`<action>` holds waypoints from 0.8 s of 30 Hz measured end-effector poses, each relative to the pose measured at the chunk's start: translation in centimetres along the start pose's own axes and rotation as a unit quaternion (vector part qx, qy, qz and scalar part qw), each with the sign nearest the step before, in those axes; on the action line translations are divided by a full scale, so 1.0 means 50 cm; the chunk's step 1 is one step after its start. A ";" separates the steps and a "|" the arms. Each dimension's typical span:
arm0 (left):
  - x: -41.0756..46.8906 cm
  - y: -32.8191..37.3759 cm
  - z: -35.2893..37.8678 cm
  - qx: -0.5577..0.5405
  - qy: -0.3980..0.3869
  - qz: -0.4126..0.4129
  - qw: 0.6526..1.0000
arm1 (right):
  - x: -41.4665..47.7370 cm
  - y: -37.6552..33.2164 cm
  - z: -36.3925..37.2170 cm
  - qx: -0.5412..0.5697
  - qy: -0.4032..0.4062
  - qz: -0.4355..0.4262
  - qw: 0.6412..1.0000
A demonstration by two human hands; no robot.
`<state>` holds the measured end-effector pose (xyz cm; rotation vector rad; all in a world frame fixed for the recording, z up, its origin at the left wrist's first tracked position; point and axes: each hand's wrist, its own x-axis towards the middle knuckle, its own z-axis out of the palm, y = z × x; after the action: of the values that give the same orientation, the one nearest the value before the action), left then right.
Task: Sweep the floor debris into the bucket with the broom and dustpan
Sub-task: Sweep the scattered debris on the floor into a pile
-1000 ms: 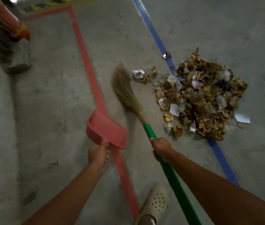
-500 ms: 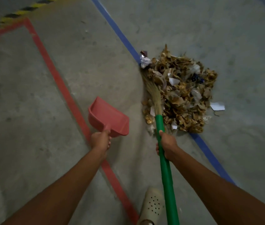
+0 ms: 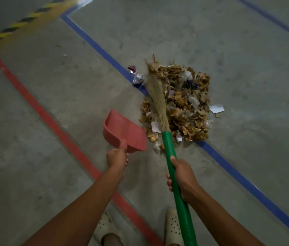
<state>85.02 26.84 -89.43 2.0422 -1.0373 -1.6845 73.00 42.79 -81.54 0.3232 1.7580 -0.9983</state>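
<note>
The right hand [image 3: 182,176] wraps the green-handled straw broom [image 3: 157,103], now swung onto the brown paper debris heap [image 3: 181,110] astride the blue floor line [image 3: 104,53]; the left hand [image 3: 117,157] clasps the red plastic dustpan [image 3: 124,132] beside it, scooping likely next; bucket unseen.

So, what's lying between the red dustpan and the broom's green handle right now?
In the head view, a few loose scraps from the debris pile's near edge lie on the concrete between the dustpan and the broom handle.
</note>
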 end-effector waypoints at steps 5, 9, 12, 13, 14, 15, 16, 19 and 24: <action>0.023 0.033 -0.035 0.028 -0.017 0.001 0.999 | -0.034 -0.012 0.052 0.033 0.004 -0.007 0.999; 0.046 0.074 -0.092 0.043 -0.030 0.011 0.999 | -0.049 -0.020 0.091 -0.008 0.037 -0.043 0.998; 0.070 0.108 -0.130 0.055 -0.040 0.022 0.997 | -0.056 -0.037 0.120 -0.025 0.050 -0.048 0.997; 0.078 0.120 -0.140 0.059 -0.042 0.024 0.997 | -0.057 -0.043 0.130 -0.030 0.050 -0.050 0.997; 0.088 0.133 -0.149 0.061 -0.041 0.025 0.997 | -0.058 -0.050 0.143 -0.034 0.049 -0.051 0.997; 0.098 0.145 -0.158 0.059 -0.038 0.025 0.997 | -0.060 -0.058 0.158 -0.039 0.048 -0.053 0.997; 0.107 0.158 -0.167 0.056 -0.035 0.025 0.998 | -0.061 -0.064 0.174 -0.045 0.047 -0.055 0.996; 0.134 0.191 -0.193 0.045 -0.036 0.023 0.998 | -0.062 -0.083 0.230 -0.079 0.046 -0.065 0.994; 0.183 0.255 -0.255 0.025 -0.035 0.030 0.999 | -0.061 -0.125 0.341 -0.115 0.018 -0.077 0.990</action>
<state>93.18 8.98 -84.56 1.9740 -1.1626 -1.7277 81.46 26.86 -77.84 0.0604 1.9312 -0.8895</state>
